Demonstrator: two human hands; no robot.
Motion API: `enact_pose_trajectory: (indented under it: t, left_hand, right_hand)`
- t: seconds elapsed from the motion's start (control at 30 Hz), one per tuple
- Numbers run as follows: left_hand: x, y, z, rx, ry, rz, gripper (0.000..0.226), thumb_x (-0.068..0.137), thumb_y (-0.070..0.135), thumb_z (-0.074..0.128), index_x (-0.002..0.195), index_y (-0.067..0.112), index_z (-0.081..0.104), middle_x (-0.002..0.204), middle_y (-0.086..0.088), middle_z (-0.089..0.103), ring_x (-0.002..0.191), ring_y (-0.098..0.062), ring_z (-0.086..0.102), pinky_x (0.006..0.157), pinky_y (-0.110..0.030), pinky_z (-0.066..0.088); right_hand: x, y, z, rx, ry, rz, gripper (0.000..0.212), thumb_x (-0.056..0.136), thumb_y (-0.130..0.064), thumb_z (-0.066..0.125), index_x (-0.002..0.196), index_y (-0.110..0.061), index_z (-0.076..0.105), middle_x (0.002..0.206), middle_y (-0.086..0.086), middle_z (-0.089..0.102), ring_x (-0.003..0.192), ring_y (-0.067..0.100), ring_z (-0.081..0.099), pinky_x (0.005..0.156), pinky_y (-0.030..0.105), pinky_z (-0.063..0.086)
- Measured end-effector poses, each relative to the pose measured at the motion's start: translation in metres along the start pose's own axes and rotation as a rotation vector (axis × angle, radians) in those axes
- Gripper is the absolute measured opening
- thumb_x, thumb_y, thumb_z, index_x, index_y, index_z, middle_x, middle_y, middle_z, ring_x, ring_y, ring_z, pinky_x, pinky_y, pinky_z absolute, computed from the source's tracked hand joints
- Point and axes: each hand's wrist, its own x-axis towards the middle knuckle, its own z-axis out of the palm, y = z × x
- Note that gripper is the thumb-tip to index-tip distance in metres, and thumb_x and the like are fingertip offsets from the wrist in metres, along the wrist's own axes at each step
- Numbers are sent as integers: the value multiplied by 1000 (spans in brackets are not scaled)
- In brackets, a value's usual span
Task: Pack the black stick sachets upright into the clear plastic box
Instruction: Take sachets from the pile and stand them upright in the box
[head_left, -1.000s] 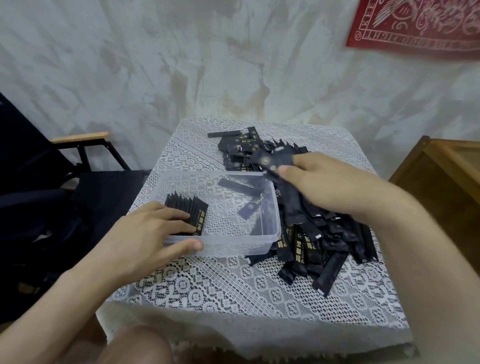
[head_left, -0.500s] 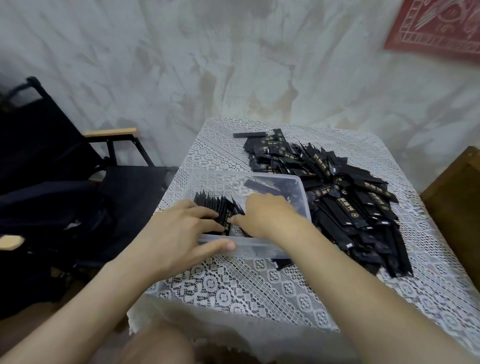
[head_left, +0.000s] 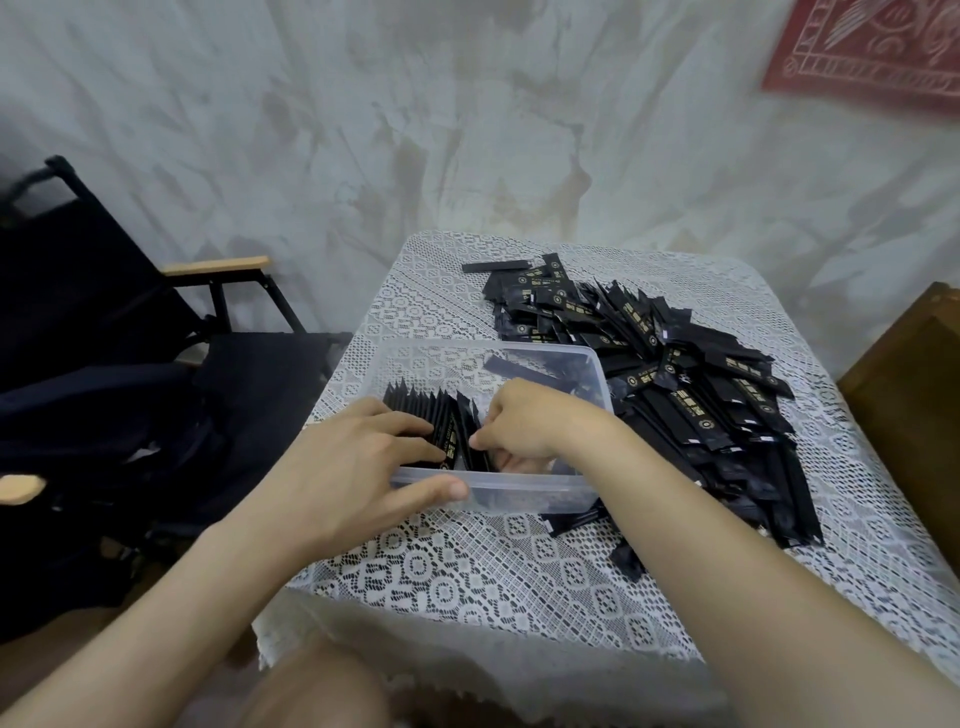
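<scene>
Black stick sachets (head_left: 436, 426) probably light, slick, floppy; best pinched near top; upright row in clear plastic box (head_left: 519, 488); left hand (head_left: 353, 462) fingers flat, bracing row; right hand (head_left: 535, 421) fingers curled, pinching sachet; loose pile (head_left: 675, 374) on desk (head_left: 467, 566).

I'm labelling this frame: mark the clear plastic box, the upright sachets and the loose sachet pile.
clear plastic box (head_left: 519, 492), head view, near wall.
upright sachets (head_left: 439, 408), head view, top edges.
loose sachet pile (head_left: 701, 395), head view, heap's middle.
</scene>
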Motion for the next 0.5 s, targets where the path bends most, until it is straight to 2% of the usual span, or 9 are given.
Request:
enact_pose_trajectory:
  t: [0.1, 0.2, 0.3, 0.4, 0.5]
  left_hand:
    - [0, 0, 0, -7, 5, -4, 88, 80, 94, 9, 119, 44, 70, 130, 23, 61, 116, -4, 47, 84, -21, 41]
    - [0, 0, 1, -8, 14, -3, 88, 81, 93, 9, 120, 43, 70, 129, 22, 61, 115, -4, 48, 84, -23, 43]
    - [-1, 0, 1, -8, 24, 1, 87, 81, 93, 10, 121, 43, 69, 129, 22, 62, 115, -5, 49, 84, -22, 43]
    - [0, 0, 1, -7, 25, 3, 87, 82, 93, 11, 123, 42, 68, 129, 22, 62, 116, -5, 49, 84, -22, 43]
    - [0, 1, 0, -6, 27, 7, 85, 83, 92, 13, 127, 42, 66, 128, 22, 62, 117, -5, 49, 84, -24, 44]
  right_hand:
    - [2, -3, 3, 108, -1, -5, 29, 101, -22, 63, 112, 5, 66, 90, 15, 74, 87, 36, 76, 85, 46, 62]
    - [4, -4, 5, 164, 9, -9, 30, 103, -21, 60, 117, 6, 61, 93, 17, 71, 71, 30, 74, 73, 36, 64]
    - [5, 0, 4, 188, -11, -21, 32, 103, -24, 60, 116, 6, 62, 98, 21, 73, 73, 30, 74, 69, 31, 64]
    - [2, 1, 3, 191, -35, -27, 28, 103, -20, 59, 115, 5, 63, 93, 19, 71, 64, 22, 69, 57, 22, 60]
    - [6, -1, 6, 177, -24, -34, 27, 102, -21, 62, 111, 4, 65, 94, 20, 74, 74, 26, 70, 68, 28, 61]
